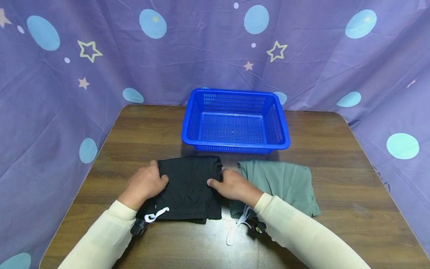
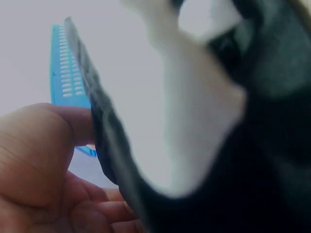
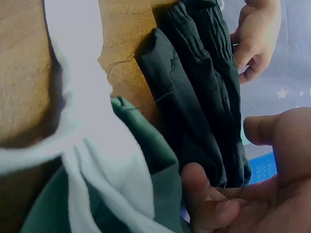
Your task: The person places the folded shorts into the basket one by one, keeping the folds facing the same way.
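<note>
Folded black shorts [image 1: 188, 186] lie in layers on the table, their gathered band towards the person. At their left edge my left hand [image 1: 145, 185] grips the cloth, thumb on top. My right hand [image 1: 236, 186] holds the opposite edge, its thumb over the top and its fingers at the side. Folded green cloth [image 1: 282, 179] lies to the right, partly covered by my right wrist and sleeve. The left wrist view shows the dark cloth [image 2: 109, 131] between thumb and fingers. In the right wrist view, several dark layers [image 3: 204, 97] stand beside the fingers.
A blue plastic basket [image 1: 235, 147] with perforated walls stands behind the clothes at the far side of the wooden table [image 1: 336, 179]. A purple curtain [image 1: 215, 63] with stars and dots hangs around the table. White straps [image 1: 235, 231] trail from the wrist cameras.
</note>
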`<move>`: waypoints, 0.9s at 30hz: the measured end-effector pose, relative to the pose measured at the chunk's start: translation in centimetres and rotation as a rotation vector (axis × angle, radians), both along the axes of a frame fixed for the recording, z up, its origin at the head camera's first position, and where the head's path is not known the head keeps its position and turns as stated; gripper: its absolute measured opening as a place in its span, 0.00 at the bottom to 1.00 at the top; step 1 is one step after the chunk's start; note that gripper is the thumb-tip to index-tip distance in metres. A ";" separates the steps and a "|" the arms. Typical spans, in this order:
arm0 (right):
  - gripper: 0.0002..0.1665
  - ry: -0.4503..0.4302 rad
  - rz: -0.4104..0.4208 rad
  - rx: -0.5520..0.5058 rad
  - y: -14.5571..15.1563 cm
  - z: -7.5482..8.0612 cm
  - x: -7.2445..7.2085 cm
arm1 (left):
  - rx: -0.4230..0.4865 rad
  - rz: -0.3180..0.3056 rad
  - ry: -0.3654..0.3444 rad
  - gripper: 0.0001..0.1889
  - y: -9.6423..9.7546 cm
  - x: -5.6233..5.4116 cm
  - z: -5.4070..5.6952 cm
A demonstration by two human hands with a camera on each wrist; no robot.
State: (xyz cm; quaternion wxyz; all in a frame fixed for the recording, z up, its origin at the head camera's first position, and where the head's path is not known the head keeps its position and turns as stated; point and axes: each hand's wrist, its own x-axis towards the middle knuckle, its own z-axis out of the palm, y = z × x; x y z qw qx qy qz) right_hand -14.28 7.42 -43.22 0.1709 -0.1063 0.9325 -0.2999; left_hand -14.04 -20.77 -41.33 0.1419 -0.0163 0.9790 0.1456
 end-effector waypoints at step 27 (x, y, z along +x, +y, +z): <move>0.48 0.020 0.104 -0.106 -0.1 -0.3 0.6 | 0.205 -0.051 0.048 0.42 0.6 0.0 -0.7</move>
